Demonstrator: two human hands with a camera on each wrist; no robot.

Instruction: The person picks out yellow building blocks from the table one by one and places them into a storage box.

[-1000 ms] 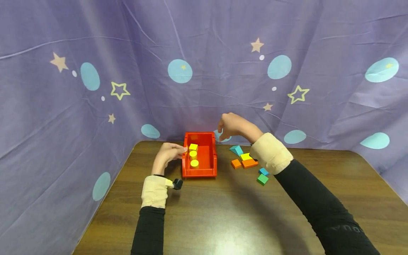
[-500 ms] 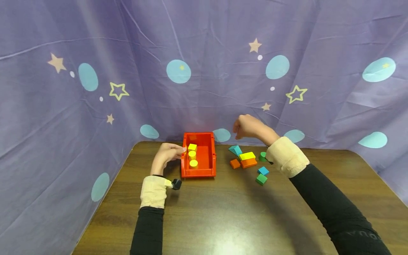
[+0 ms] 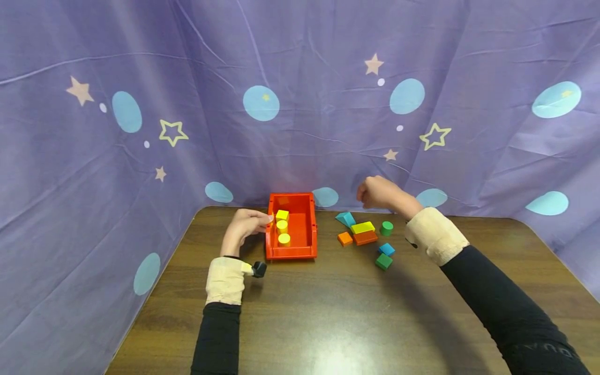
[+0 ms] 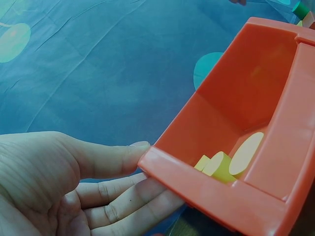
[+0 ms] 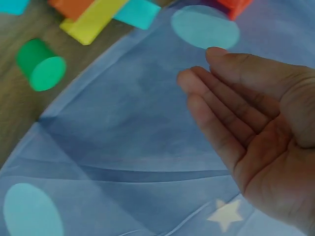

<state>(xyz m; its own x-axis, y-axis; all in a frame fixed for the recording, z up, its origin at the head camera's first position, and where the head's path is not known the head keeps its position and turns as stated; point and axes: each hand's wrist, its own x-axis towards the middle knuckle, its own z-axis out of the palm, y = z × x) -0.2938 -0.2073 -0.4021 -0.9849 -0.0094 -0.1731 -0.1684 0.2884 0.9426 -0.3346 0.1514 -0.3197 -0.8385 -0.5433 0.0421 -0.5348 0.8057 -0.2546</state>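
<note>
My left hand pinches the left rim of a red plastic bin; in the left wrist view the thumb lies on the rim and the fingers sit outside the wall. Inside, along the left side, are a yellow cube and two yellow cylinders. My right hand holds nothing, its fingers loosely bent and the thumb apart from them. In the head view it hovers above the back of the table, behind a green cylinder and a yellow block.
Right of the bin lie a light blue triangular block, a small orange block, a longer orange block, a blue block and a green block. A purple curtain hangs behind the wooden table.
My right hand has moved right, away from beside the bin to above the loose blocks, uncovering the green cylinder. My left hand stays on the bin's rim.
</note>
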